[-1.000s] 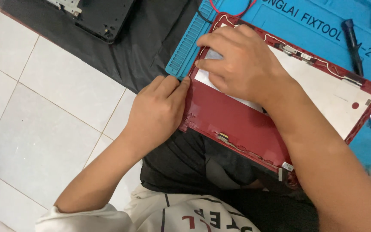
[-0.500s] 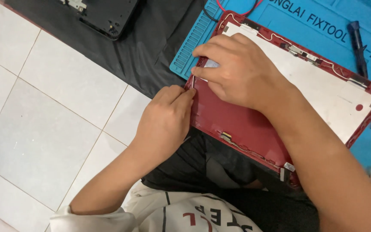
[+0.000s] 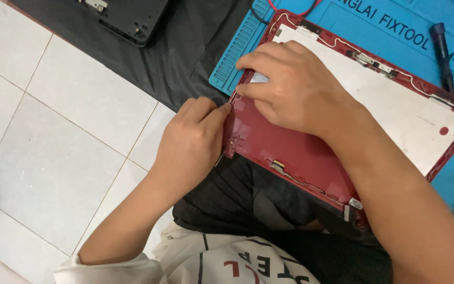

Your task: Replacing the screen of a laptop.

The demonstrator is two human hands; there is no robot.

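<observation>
A red laptop lid shell (image 3: pixel 300 158) lies inside-up across my lap and a blue repair mat (image 3: pixel 353 26), with a white panel (image 3: pixel 395 115) set in it. My left hand (image 3: pixel 193 142) pinches the shell's left edge near a corner. My right hand (image 3: pixel 295 87) rests on the shell, fingers curled and pressing on the corner of the white panel. Thin cables and a small hinge bracket (image 3: pixel 277 165) run along the shell's near rim.
A black cloth (image 3: pixel 185 52) covers the white tiled floor (image 3: pixel 53 131) under the mat. A black laptop base (image 3: pixel 127 18) sits at the top left. A dark screwdriver (image 3: pixel 442 47) lies on the mat at the upper right.
The view has shifted slightly. My left hand has slid along the shell's left edge toward the corner; my right hand keeps pressing the panel corner.
</observation>
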